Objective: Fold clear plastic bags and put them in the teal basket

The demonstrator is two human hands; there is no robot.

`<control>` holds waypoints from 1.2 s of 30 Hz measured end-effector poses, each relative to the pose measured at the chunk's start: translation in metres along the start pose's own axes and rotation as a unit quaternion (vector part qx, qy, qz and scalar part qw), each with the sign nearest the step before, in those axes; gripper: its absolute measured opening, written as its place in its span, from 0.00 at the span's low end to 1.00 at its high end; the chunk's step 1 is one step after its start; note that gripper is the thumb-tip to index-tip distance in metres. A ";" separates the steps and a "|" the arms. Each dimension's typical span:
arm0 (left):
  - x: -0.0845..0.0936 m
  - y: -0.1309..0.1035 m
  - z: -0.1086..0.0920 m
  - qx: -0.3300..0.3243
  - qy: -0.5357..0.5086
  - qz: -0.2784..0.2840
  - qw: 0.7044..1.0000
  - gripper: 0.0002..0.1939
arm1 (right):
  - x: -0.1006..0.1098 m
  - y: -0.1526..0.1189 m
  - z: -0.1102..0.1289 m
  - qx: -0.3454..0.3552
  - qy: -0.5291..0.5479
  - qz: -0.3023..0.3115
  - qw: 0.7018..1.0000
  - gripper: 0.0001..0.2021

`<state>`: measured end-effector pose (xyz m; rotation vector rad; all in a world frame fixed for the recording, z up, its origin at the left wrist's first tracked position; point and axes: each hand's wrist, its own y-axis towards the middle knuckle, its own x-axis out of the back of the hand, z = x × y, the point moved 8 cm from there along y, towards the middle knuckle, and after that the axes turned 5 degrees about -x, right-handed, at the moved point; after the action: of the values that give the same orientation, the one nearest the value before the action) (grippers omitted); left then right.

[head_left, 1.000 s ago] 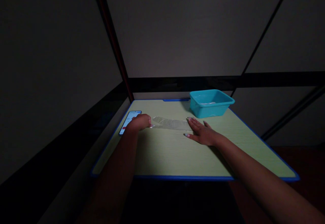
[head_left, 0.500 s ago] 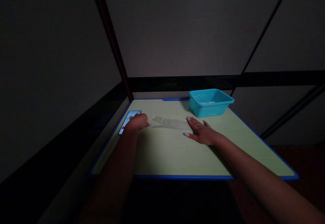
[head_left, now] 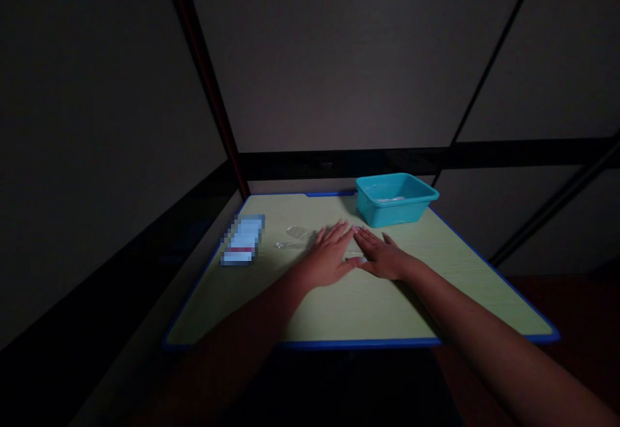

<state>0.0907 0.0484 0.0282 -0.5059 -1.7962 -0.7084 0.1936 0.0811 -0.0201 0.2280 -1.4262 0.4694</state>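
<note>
A thin, crinkled piece of clear plastic film (head_left: 299, 232) lies across the middle of the table, its left end split into two strips. My left hand (head_left: 330, 257) rests flat on the film with fingers spread, covering its middle. Beside it, my right hand (head_left: 383, 257) is pressed down over the film's right end, fingers stretched out. The two hands nearly meet, thumbs and fingertips close together. Whether the film is a bag or a sheet I cannot tell, since much of it is under the hands.
A turquoise plastic basin (head_left: 400, 212) stands at the back right, with something clear and shiny inside. A phone (head_left: 243, 239) with a lit, blurred screen lies near the left edge. The pale table (head_left: 358, 317) has a blue rim, and walls rise behind it and at the left.
My left hand has let go of the film's left end and moved right, opening flat onto it beside my right hand. The phone is uncovered now. My right hand stays on the film.
</note>
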 end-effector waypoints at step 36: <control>-0.036 -0.006 0.057 0.164 0.051 0.099 0.980 0.38 | 0.005 -0.004 0.004 -0.012 0.032 0.011 0.999 0.43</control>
<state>0.0591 0.0834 -0.0208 -0.4105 -1.6941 -0.2870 0.1924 0.0772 -0.0144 0.1772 -1.3719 0.4734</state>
